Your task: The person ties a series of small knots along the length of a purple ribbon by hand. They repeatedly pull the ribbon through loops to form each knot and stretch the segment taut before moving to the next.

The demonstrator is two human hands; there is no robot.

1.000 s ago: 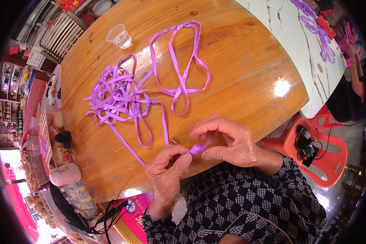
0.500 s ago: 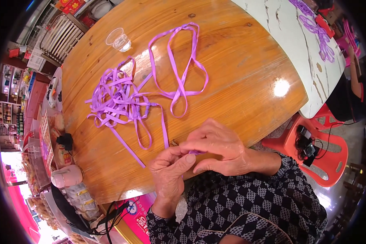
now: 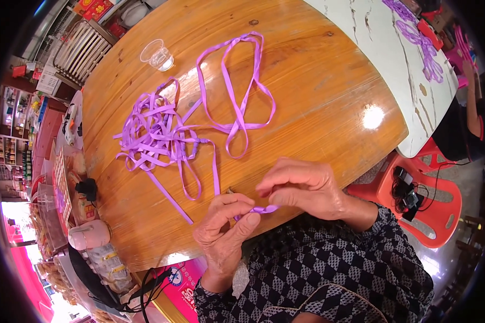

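Between my two hands runs a short, folded or knotted stretch of purple ribbon (image 3: 264, 209), just over the table's near edge. My left hand (image 3: 223, 229) pinches it between thumb and fingers. The thumb and index finger of my right hand (image 3: 302, 188) grip its other end. From my left hand the ribbon leads up to a tangled purple ribbon heap (image 3: 153, 126) on the wooden table (image 3: 328, 102). A long loose ribbon loop (image 3: 229, 86) lies to the right of the heap, with an overlap near its lower end.
A clear plastic cup (image 3: 160, 58) with liquid stands beyond the heap. At right are a white marbled table (image 3: 393, 64) bearing more purple ribbon, a red plastic stool (image 3: 442, 204) with black cables, and another person's arm (image 3: 471, 102). A pink container (image 3: 89, 234) sits at left.
My right hand has moved slightly right, away from the left, so a short stretch of ribbon now shows between them. The heap and loop lie almost unchanged.
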